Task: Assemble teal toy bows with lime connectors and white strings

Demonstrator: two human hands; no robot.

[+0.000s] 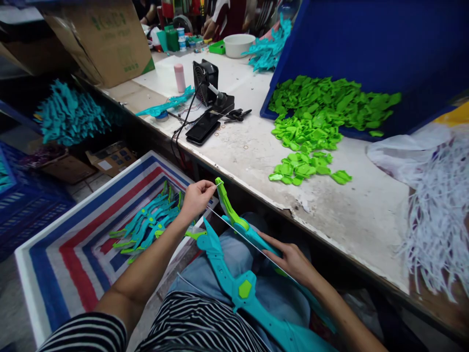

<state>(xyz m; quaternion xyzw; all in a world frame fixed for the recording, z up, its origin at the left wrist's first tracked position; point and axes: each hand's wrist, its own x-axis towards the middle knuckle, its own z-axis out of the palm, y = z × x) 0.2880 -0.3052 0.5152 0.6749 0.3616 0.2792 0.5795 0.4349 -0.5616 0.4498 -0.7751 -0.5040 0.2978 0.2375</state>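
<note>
My left hand (198, 196) pinches a white elastic cord (234, 227) close against the green tip (227, 205) of a toy bow. The cord runs taut along the bow towards my right side. Around the teal limb (266, 242) of this bow my right hand (291, 260) is closed, just behind the green end piece. A second teal toy bow (224, 269), with a green hexagonal inset, lies across my lap, nearer my body. Its far end is out of frame.
A lined tray (69, 254) at left holds several finished-looking bows (154, 220). On the worktable (234, 151) are a small fan (205, 80), a phone (203, 128), scissors (238, 114), loose green parts (304, 166), a tipped blue bin (366, 44) and white cords (436, 234). People sit beyond.
</note>
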